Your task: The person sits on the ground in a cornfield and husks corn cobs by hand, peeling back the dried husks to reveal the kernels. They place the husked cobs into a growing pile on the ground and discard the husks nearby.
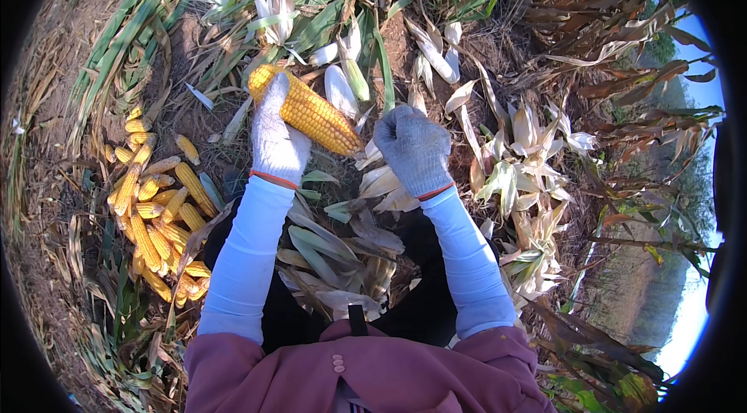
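Note:
My left hand (279, 132), in a pale knit glove with an orange cuff edge, grips a bare yellow ear of corn (318, 112). Its thumb lies across the top of the ear, which slants down to the right. At the ear's lower right end, dry corn husk (385, 184) spreads beside and below my right hand (413, 150). That gloved hand is curled into a fist against the husk; its fingertips are hidden. Loose husk leaves (327, 247) lie between my legs.
A pile of husked yellow ears (157, 220) lies on the ground to my left. Several ears in pale husk (341, 89) lie ahead. Discarded husks (531, 197) are heaped at right, near standing dry corn stalks (630, 51). Green leaves (125, 45) cover ground at upper left.

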Tool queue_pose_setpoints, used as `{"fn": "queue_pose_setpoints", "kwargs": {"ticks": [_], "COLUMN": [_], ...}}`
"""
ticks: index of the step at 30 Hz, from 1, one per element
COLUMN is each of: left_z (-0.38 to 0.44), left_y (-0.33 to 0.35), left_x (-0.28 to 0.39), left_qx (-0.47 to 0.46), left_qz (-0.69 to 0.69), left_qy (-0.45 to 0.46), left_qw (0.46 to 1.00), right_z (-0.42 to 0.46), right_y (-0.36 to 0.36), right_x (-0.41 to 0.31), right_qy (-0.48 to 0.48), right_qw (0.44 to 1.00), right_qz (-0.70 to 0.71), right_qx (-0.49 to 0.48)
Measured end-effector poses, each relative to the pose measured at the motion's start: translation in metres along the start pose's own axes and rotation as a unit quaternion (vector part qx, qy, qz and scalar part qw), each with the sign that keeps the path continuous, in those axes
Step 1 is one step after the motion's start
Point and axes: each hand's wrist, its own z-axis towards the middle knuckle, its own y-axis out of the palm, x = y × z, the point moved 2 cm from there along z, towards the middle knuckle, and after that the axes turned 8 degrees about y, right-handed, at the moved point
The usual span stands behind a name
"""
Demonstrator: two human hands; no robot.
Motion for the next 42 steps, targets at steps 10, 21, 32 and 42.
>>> {"fn": "queue_pose_setpoints", "kwargs": {"ticks": [10, 21, 32, 42], "left_z": [0.009, 0.004, 0.003, -0.001], "left_y": [-0.008, -0.005, -0.001, 0.004], "left_x": [0.005, 0.0, -0.002, 0.003], "left_qx": [-0.011, -0.004, -0.014, -0.016], "left_qz": [-0.042, -0.024, -0.017, -0.022], "left_qy": [-0.023, -0.018, -0.04, -0.052], "left_qw": [0.999, 1.0, 0.999, 0.998], "right_z": [0.001, -0.009, -0.01, 0.001], "right_y": [-0.009, -0.003, -0.007, -0.003], "right_x": [0.015, -0.014, -0.014, 0.027], "right_qy": [0.045, 0.01, 0.009, 0.041], "right_qw": [0.973, 0.93, 0.965, 0.992], "right_qz": [0.208, 0.301, 0.22, -0.033], "right_qx": [-0.087, -0.212, -0.141, -0.118]}}
